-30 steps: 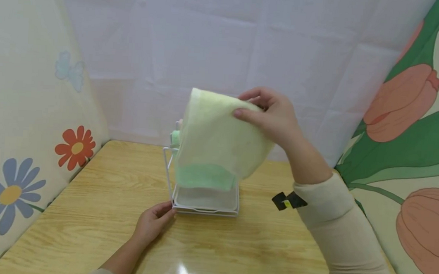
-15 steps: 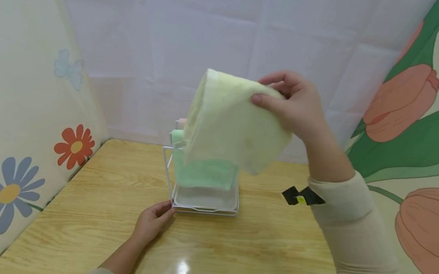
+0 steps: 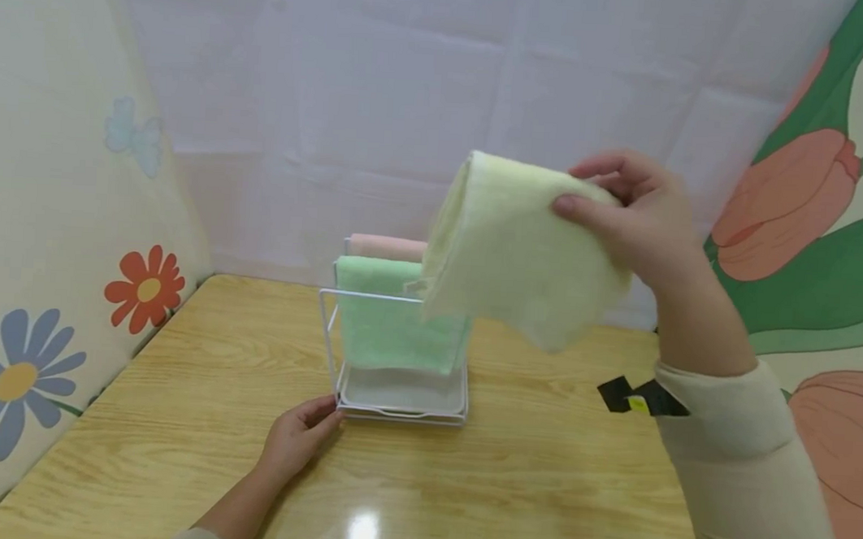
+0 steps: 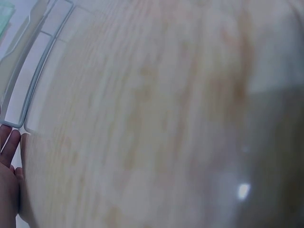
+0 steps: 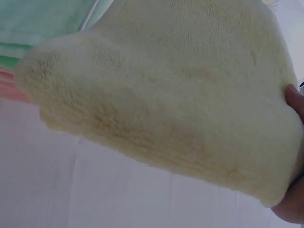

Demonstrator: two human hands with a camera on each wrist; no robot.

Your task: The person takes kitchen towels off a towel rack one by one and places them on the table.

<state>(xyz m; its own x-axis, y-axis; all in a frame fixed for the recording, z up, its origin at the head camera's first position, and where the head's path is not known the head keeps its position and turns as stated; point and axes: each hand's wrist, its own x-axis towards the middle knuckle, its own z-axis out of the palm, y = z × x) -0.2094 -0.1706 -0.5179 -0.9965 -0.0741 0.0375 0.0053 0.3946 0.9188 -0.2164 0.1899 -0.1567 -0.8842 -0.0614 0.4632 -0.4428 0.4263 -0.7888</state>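
A pale yellow towel (image 3: 528, 250), folded over, hangs in the air right of the white wire rack (image 3: 332, 346). My right hand (image 3: 635, 215) pinches its top edge, thumb in front and fingers behind. The right wrist view shows the fluffy towel (image 5: 180, 104) up close, with part of the hand at the right edge. My left hand (image 3: 300, 438) holds the rack's front left corner between thumb and fingers, low on the table. A green towel (image 3: 399, 333) hangs over a rack bar, with a pink towel (image 3: 385, 247) behind it.
A white tray (image 3: 403, 390) sits in the rack's base. The wooden table (image 3: 537, 487) extends round the rack. A white cloth backdrop (image 3: 382, 96) stands behind, with flower-printed panels at both sides. A black strap (image 3: 640, 396) sticks out from the right sleeve.
My right hand has carried the yellow towel up and to the right, off the rack's front, uncovering the green and pink towels. The left hand stays at the rack's corner.
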